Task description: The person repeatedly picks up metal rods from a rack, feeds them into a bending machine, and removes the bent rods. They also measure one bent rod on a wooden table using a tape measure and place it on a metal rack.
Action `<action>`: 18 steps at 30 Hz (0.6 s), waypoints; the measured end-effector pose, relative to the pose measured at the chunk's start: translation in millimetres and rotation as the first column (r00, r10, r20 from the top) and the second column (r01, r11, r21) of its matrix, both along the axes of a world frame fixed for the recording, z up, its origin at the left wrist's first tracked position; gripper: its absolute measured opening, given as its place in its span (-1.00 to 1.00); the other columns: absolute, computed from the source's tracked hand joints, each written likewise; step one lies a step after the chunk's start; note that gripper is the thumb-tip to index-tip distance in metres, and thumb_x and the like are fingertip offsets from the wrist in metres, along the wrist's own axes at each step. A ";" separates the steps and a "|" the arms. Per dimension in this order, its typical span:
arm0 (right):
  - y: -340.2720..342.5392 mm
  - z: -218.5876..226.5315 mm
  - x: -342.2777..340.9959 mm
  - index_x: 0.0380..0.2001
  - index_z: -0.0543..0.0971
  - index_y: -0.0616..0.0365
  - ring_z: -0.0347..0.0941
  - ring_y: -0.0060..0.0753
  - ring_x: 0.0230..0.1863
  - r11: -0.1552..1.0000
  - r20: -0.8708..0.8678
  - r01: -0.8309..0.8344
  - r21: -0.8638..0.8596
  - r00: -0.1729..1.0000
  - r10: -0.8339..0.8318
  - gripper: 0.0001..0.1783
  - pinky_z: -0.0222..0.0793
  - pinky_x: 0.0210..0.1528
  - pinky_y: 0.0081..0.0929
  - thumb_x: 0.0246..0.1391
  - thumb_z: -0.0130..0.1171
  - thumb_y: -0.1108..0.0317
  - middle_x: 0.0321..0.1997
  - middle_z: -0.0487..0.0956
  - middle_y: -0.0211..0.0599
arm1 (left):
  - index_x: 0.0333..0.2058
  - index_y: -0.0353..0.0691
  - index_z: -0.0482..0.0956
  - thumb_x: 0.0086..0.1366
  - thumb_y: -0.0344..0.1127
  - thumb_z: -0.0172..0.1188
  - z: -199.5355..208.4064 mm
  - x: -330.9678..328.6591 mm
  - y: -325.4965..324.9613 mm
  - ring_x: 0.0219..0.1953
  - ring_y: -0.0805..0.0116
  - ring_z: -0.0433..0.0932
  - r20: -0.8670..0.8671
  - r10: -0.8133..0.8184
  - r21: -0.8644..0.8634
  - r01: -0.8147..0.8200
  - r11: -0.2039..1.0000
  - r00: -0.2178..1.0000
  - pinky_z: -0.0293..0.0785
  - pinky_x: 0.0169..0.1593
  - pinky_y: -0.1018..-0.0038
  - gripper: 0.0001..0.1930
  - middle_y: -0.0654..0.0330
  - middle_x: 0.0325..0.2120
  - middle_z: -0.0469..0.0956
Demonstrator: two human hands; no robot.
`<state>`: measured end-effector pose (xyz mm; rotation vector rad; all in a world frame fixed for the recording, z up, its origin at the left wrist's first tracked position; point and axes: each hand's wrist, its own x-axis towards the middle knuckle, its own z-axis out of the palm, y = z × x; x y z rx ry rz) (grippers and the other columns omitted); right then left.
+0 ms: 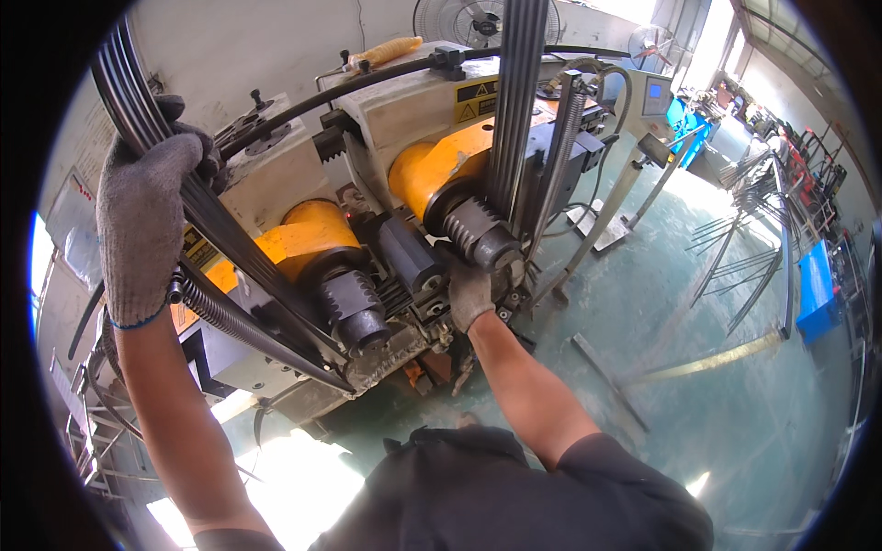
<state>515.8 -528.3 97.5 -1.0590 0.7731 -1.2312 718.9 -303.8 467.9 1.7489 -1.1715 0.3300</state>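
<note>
- Green floor (698, 413) beside machine (390, 92).
- Our left hand (147, 216) grips left rods (241, 250), slanting down beside left roller (351, 303).
- Our right hand (469, 292) sits near right roller (482, 237); grip we can't tell.

dark glossy metal bars (234, 241), long, slim, in a side-by-side bundle, steeply aslant at left
</note>
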 end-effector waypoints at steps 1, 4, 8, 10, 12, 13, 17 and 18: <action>1.3 -3.7 0.0 -0.01 0.80 0.23 0.64 -0.50 -0.27 0.991 0.068 -0.064 0.120 0.996 0.056 -0.81 0.52 -0.22 -0.38 0.41 0.41 0.40 -0.19 0.77 -0.32 | 0.25 -0.39 0.64 0.38 -0.26 0.31 0.9 -2.2 3.1 -0.08 0.21 0.81 -0.184 -0.113 -0.070 0.102 0.992 0.976 0.72 0.16 0.24 -0.49 0.03 -0.16 0.78; 5.3 -16.9 -4.0 0.09 0.78 0.32 0.63 -0.54 -0.09 0.944 0.163 -0.158 0.289 0.980 0.114 -0.72 0.53 0.02 -0.43 0.42 0.40 0.40 -0.05 0.79 -0.37 | 0.22 -0.36 0.69 0.28 -0.34 0.52 6.5 -4.4 9.2 -0.02 0.19 0.87 -0.284 -0.147 0.072 0.174 0.982 0.948 0.84 0.18 0.25 -0.46 0.05 -0.11 0.81; 4.5 -28.3 -4.6 0.17 0.80 0.30 0.64 -0.56 -0.10 0.973 0.197 -0.164 0.164 0.972 0.130 -0.68 0.54 0.01 -0.43 0.46 0.34 0.43 -0.08 0.79 -0.41 | 0.24 -0.35 0.69 0.23 -0.27 0.59 8.4 -1.6 16.9 -0.01 0.18 0.86 -0.356 -0.271 0.065 0.313 0.948 0.894 0.82 0.23 0.22 -0.38 0.07 -0.11 0.83; 2.8 -29.8 -4.6 0.17 0.80 0.31 0.64 -0.57 -0.10 0.971 0.174 -0.176 0.163 0.974 0.147 -0.68 0.54 0.00 -0.44 0.46 0.33 0.43 -0.06 0.80 -0.40 | 0.25 -0.34 0.68 0.20 -0.23 0.63 7.3 0.2 21.1 -0.01 0.18 0.86 -0.316 -0.244 0.101 0.288 0.952 0.917 0.81 0.24 0.20 -0.34 0.09 -0.10 0.83; 1.9 -29.0 -5.6 0.18 0.78 0.31 0.66 -0.54 -0.08 0.967 0.151 -0.192 0.167 0.974 0.168 -0.67 0.55 0.02 -0.42 0.45 0.28 0.49 -0.02 0.79 -0.38 | 0.26 -0.32 0.69 0.19 -0.21 0.64 6.5 1.8 22.5 -0.01 0.19 0.86 -0.324 -0.279 0.100 0.326 0.940 0.904 0.80 0.25 0.19 -0.33 0.11 -0.10 0.83; 2.2 -28.0 -6.9 0.19 0.77 0.31 0.67 -0.52 -0.06 0.963 0.134 -0.203 0.178 0.974 0.180 -0.66 0.57 0.05 -0.40 0.44 0.23 0.54 0.01 0.79 -0.37 | 0.26 -0.32 0.69 0.19 -0.21 0.65 6.4 2.1 22.8 0.00 0.19 0.86 -0.328 -0.290 0.099 0.338 0.936 0.899 0.79 0.25 0.18 -0.32 0.12 -0.10 0.84; 4.2 -23.4 -10.6 0.21 0.75 0.34 0.69 -0.47 0.00 0.962 0.081 -0.185 0.200 0.982 0.172 -0.61 0.59 0.10 -0.38 0.39 0.19 0.63 0.07 0.78 -0.34 | 0.27 -0.26 0.69 0.20 -0.15 0.65 7.0 0.3 21.9 0.00 0.21 0.85 -0.301 -0.271 0.134 0.321 0.937 0.914 0.78 0.25 0.20 -0.31 0.13 -0.09 0.84; 5.0 -22.6 -11.0 0.21 0.75 0.35 0.69 -0.46 0.01 0.967 0.069 -0.183 0.178 0.982 0.173 -0.60 0.59 0.12 -0.37 0.38 0.19 0.64 0.08 0.78 -0.32 | 0.27 -0.25 0.70 0.20 -0.13 0.66 7.0 -0.6 22.3 -0.01 0.21 0.85 -0.307 -0.263 0.135 0.316 0.939 0.915 0.78 0.25 0.20 -0.31 0.13 -0.09 0.84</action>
